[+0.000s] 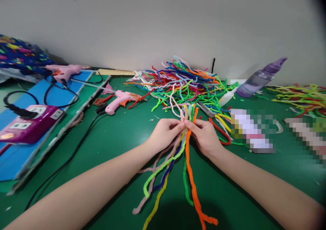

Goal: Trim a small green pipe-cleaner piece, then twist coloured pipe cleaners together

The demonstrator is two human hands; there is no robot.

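My left hand (164,133) and my right hand (205,135) meet over the green table (114,135), both pinched closed on one bundle of pipe cleaners (187,155). The bundle holds orange, green, yellow, pink and blue strands. Their short tips stick up above my fingers and the long tails trail toward me across the table. Just behind my hands lies a big loose heap of coloured pipe cleaners (183,82).
A pink glue gun (122,99) lies left of the heap, another (65,72) on a blue board (33,121) with a purple power strip (28,123) and black cables. Red-handled scissors (216,119) lie right of my hands. A purple bottle (259,79) and more pipe cleaners (302,99) sit far right.
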